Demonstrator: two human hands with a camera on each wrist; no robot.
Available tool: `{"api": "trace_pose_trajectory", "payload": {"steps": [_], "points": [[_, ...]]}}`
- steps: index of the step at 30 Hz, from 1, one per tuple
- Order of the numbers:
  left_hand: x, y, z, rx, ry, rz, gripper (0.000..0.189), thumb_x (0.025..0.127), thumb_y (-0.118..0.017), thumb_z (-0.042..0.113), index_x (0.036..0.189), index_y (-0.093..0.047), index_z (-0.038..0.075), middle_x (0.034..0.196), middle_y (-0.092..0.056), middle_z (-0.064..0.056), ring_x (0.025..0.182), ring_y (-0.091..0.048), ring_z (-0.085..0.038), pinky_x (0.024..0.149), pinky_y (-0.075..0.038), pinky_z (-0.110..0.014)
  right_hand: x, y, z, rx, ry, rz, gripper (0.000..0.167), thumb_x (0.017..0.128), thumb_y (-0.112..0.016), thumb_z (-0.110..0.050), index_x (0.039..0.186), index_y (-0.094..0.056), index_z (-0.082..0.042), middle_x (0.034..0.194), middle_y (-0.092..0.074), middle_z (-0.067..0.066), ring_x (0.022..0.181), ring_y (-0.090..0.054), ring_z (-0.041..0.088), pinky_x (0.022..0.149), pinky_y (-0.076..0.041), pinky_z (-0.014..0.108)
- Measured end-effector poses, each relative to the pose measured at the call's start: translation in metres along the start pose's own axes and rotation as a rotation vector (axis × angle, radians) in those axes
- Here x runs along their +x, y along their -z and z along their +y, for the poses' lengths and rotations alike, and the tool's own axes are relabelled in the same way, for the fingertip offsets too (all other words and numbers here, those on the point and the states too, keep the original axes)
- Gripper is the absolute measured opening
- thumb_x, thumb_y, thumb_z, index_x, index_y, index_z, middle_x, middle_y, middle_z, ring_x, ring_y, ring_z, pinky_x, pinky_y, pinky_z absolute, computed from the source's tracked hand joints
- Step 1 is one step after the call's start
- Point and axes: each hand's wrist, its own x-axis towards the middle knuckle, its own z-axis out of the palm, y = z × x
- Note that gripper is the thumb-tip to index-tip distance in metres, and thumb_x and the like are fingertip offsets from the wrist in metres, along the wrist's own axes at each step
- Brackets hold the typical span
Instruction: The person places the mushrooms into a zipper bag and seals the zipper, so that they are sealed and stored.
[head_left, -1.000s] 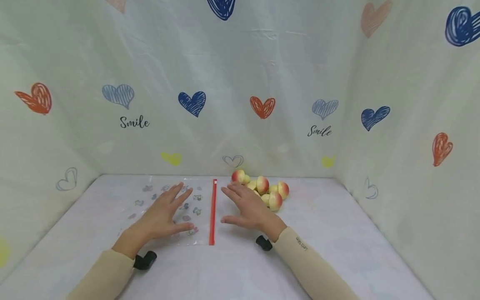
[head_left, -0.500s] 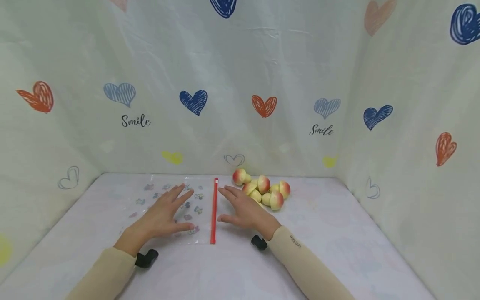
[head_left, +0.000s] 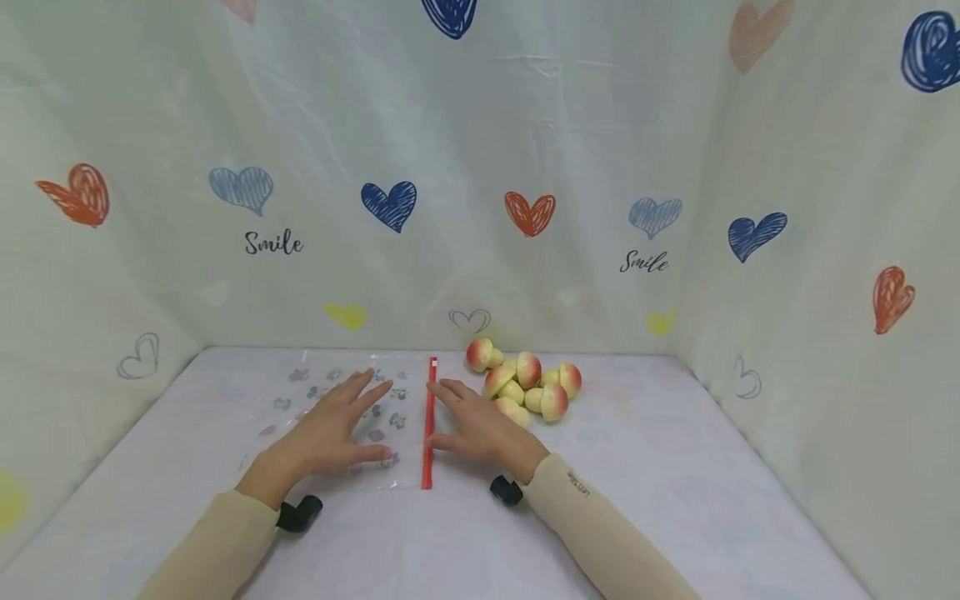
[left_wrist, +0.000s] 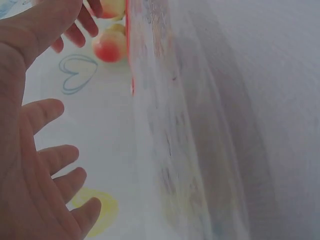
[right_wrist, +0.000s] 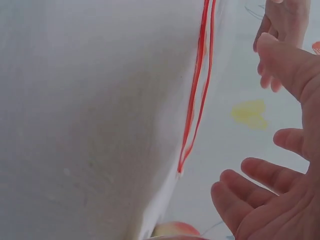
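A clear zip bag (head_left: 408, 454) with a small flower print lies flat on the table, its red zip edge (head_left: 430, 417) facing right. My left hand (head_left: 318, 437) hovers over the bag, fingers spread and holding nothing. My right hand (head_left: 480, 427) is at the red edge, its fingertips overlapping the strip in the head view; the fingers are spread and relaxed, with nothing in them. In the right wrist view the red edge shows as two lines (right_wrist: 191, 100) with a narrow gap between them. Several yellow mushroom-shaped pieces (head_left: 555, 402) with reddish caps sit just beyond my right hand.
A white cloth (head_left: 645, 500) covers the table. Behind it and at both sides hang pale curtains (head_left: 465, 117) printed with hearts and "Smile". A black wrist mount (head_left: 300, 514) sits under my left wrist, another (head_left: 506, 490) under my right.
My right hand has moved left, from beside the bag to its red edge, uncovering more of the mushroom-shaped pieces. My left hand has barely moved. The bag lies as before.
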Motion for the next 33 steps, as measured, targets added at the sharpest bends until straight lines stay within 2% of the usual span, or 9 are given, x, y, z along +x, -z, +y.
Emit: {"api": "trace_pose_trajectory", "payload": {"steps": [4,11,21,26,33], "points": [[0.002,0.0,0.001,-0.002,0.015,-0.017,0.1,0.068,-0.071,0.067,0.151,-0.029,0.028,0.158,-0.015,-0.011,0.142,-0.014,-0.039,0.101,-0.024,-0.068,0.004,-0.001,0.003,0.026,-0.03,-0.02,0.083,0.085,-0.066,-0.049,0.152,-0.025,-0.02,0.15,-0.033,0.006,0.13,-0.042,0.023,0.103,-0.039,0.038],[0.009,0.0,0.004,-0.058,-0.036,-0.029,0.097,0.07,-0.074,0.06,0.15,-0.032,0.024,0.156,-0.02,-0.014,0.141,-0.017,-0.04,0.103,-0.025,-0.066,0.013,-0.003,0.012,0.047,-0.085,-0.055,0.079,0.085,-0.066,-0.048,0.15,-0.031,-0.017,0.147,-0.038,0.005,0.128,-0.045,0.019,0.103,-0.039,0.036],[0.021,-0.005,0.011,-0.079,-0.038,-0.081,0.098,0.069,-0.074,0.061,0.15,-0.032,0.024,0.156,-0.021,-0.015,0.14,-0.019,-0.04,0.102,-0.027,-0.065,0.02,-0.005,0.013,0.062,-0.087,-0.076,0.067,0.085,-0.069,-0.037,0.142,-0.044,-0.011,0.14,-0.046,0.006,0.127,-0.045,0.02,0.106,-0.036,0.035],[0.024,-0.007,0.01,-0.086,-0.018,-0.096,0.1,0.068,-0.077,0.058,0.15,-0.033,0.023,0.155,-0.022,-0.016,0.141,-0.019,-0.04,0.102,-0.027,-0.065,0.02,-0.006,0.017,0.058,-0.071,-0.074,0.064,0.085,-0.069,-0.035,0.141,-0.046,-0.011,0.138,-0.048,0.005,0.127,-0.045,0.02,0.106,-0.035,0.034],[0.025,-0.012,0.01,-0.086,0.043,-0.118,0.102,0.065,-0.079,0.059,0.15,-0.032,0.026,0.157,-0.02,-0.012,0.142,-0.018,-0.038,0.102,-0.026,-0.066,0.02,-0.007,0.018,0.068,-0.08,-0.077,0.063,0.085,-0.07,-0.036,0.139,-0.048,-0.014,0.138,-0.048,0.004,0.126,-0.046,0.019,0.105,-0.036,0.035]]}}
